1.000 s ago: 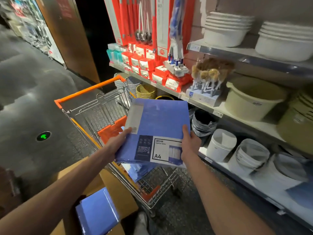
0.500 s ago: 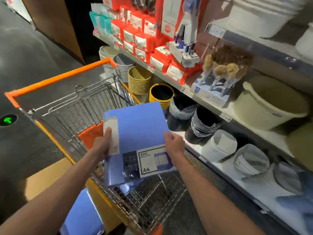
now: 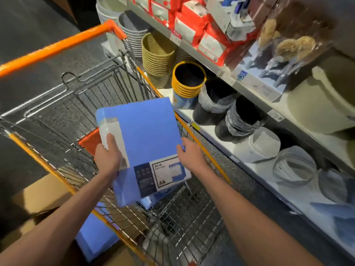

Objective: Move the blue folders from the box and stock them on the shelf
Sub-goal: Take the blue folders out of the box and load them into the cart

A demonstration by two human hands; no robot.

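Gripping blue folder (image 3: 146,135) above cart (image 3: 63,104), left hand (image 3: 107,157) thumb on top, right hand (image 3: 192,156) fingers curled at its edge

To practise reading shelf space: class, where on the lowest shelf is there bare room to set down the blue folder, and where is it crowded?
Free: the bare white strip of the lowest shelf along its front edge, bordered behind by the white bucket and clear tub. Crowded: leftward, black bins, yellow bins and stacked baskets fill the shelf.

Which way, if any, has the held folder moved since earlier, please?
Yes: the blue folder dropped back from the shelf; the yellow bin it covered now shows fully.
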